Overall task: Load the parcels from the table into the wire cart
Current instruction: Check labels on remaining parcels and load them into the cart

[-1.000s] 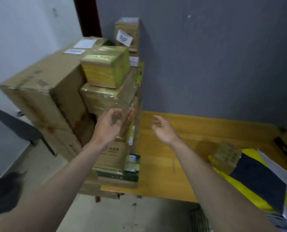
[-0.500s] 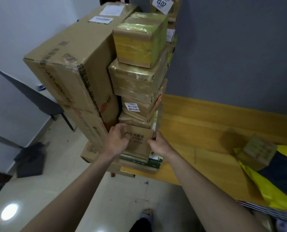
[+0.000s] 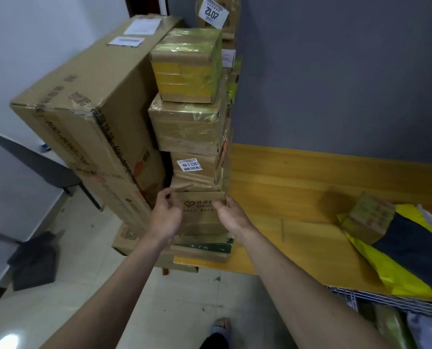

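Observation:
A tall stack of cardboard parcels stands at the left end of the wooden table. Low in that stack sits a small brown box with a heart logo. My left hand grips its left side and my right hand grips its right side. Above it rest a labelled box, a tape-wrapped box and a yellow-taped box. Beneath it lies a flat green parcel. The wire cart shows only its rim at the lower right.
A very large carton leans against the stack's left side. On the table's right lie a small printed box and yellow and dark mailer bags. A grey wall is behind. A dark dustpan sits on the tiled floor.
Both hands came down from mid-stack height to the logo box and closed on its two sides. The view has moved closer to the stack.

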